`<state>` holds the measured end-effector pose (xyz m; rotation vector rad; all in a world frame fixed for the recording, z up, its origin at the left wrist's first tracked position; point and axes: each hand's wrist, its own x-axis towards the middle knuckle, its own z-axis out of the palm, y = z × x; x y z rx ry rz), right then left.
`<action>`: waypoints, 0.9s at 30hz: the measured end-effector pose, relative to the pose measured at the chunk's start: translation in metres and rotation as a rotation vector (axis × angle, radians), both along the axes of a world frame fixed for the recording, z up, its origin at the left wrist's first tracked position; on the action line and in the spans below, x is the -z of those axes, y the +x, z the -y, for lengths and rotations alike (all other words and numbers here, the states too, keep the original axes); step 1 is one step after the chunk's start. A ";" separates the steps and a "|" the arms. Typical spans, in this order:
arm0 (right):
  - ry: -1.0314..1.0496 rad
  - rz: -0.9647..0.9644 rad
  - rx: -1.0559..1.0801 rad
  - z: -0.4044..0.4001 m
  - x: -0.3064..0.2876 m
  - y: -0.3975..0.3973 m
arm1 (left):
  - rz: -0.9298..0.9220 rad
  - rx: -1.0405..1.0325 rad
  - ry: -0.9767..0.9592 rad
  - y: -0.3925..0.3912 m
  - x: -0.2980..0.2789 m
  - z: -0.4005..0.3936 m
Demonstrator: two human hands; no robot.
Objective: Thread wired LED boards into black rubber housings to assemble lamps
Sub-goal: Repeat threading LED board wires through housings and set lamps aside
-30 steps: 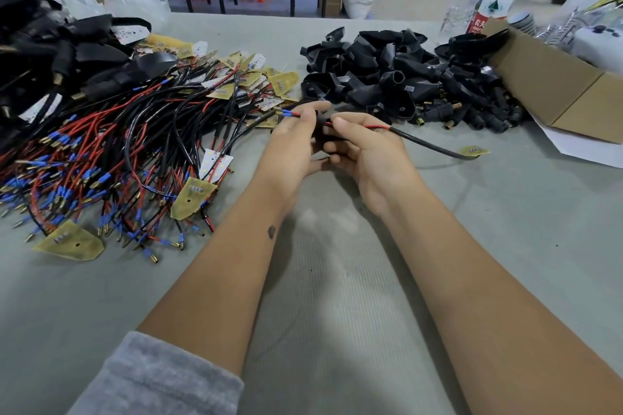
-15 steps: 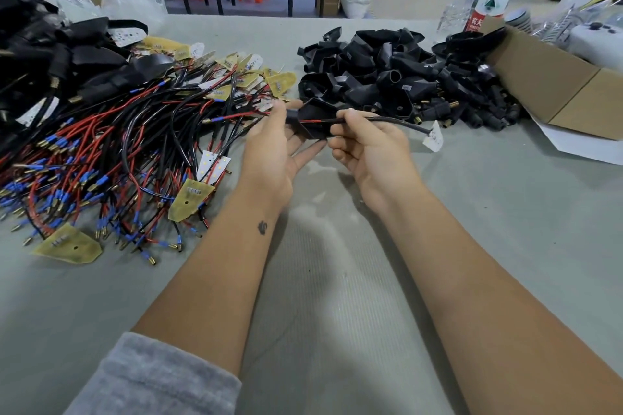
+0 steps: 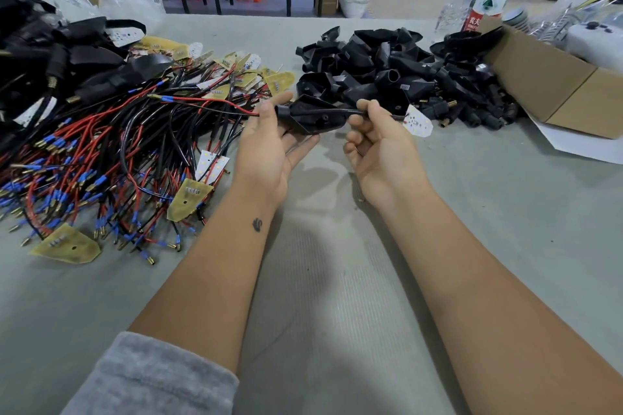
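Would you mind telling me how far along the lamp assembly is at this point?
Done: a heap of assembled lamps sits far left. In hand: the left hand holds a housing with wires out its left end, while the right hand pinches the cable near the LED board, not yet seated. Left: many wired boards and empty housings.

Assembly workshop: worktable (image 3: 337, 313) heaped with wired LED boards (image 3: 111, 152) and rubber housings (image 3: 387, 74).

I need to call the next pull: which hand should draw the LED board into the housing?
Probably the left hand: it pinches the wire ends where they leave the housing. The right hand holds the cable beside the LED board.
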<state>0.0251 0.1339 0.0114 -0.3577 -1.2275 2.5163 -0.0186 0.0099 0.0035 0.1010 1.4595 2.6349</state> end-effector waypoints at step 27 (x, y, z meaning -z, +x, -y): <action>0.963 0.025 0.039 0.003 0.005 0.000 | -0.084 -0.058 0.032 0.002 -0.003 0.001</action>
